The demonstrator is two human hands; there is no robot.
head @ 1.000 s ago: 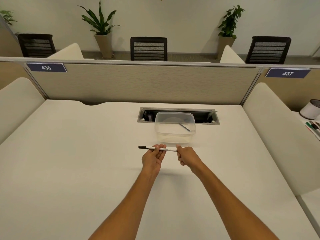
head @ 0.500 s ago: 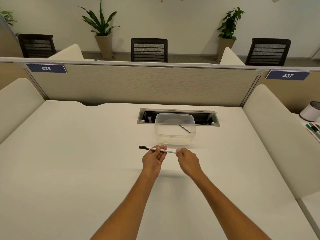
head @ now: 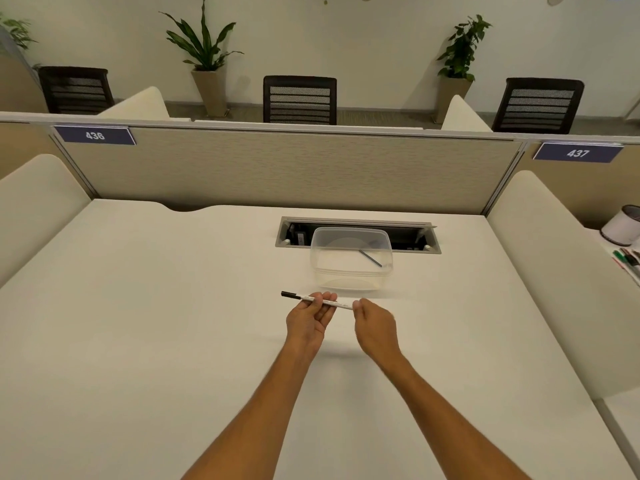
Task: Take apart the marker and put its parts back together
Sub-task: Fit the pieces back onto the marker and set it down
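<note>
Marker [head: 317,301], slim white barrel with black cap, level above the counter [head: 138,341]; left hand [head: 309,320] pinches its middle, right hand [head: 372,323] curls at its bare end, seemingly gripping.

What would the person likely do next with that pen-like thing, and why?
Probably pull or twist off the right end. The left hand grips the marker mid-barrel, and the right hand pinches its right end. The black left end sticks out free.
</note>
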